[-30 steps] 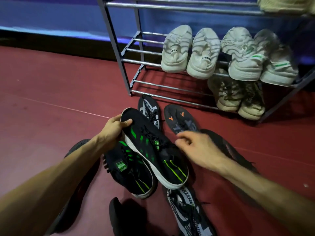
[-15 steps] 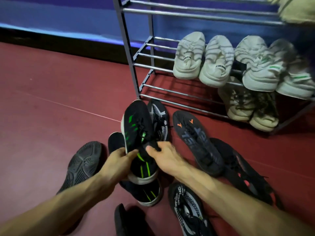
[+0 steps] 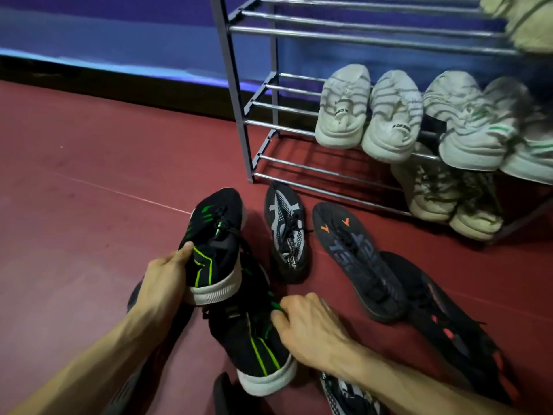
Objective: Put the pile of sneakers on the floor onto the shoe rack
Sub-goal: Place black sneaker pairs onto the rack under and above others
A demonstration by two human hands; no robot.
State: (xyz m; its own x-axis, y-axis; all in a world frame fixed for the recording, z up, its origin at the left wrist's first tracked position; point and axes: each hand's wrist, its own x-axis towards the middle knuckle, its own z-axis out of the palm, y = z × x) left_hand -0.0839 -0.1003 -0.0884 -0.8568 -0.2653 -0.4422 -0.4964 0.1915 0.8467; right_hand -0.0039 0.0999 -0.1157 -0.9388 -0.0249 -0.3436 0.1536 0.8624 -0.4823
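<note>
My left hand grips the heel of a black sneaker with green stripes, lifted and pointing toward the rack. Its twin, a second black-and-green sneaker, lies on the floor below it; my right hand rests on its top with fingers curled at the laces. More dark sneakers lie around: a black-and-white one, one with orange marks, one with red marks. The metal shoe rack stands beyond them.
White sneakers fill the right part of the rack's middle shelf; beige ones sit on the bottom shelf. The left parts of the shelves are bare bars. Red floor stretches left; a blue wall runs behind. More dark shoes lie near my forearms.
My right hand left the lifted sneaker and dropped onto the second black-and-green sneaker on the floor. My left hand keeps the first sneaker raised, shifted slightly left.
</note>
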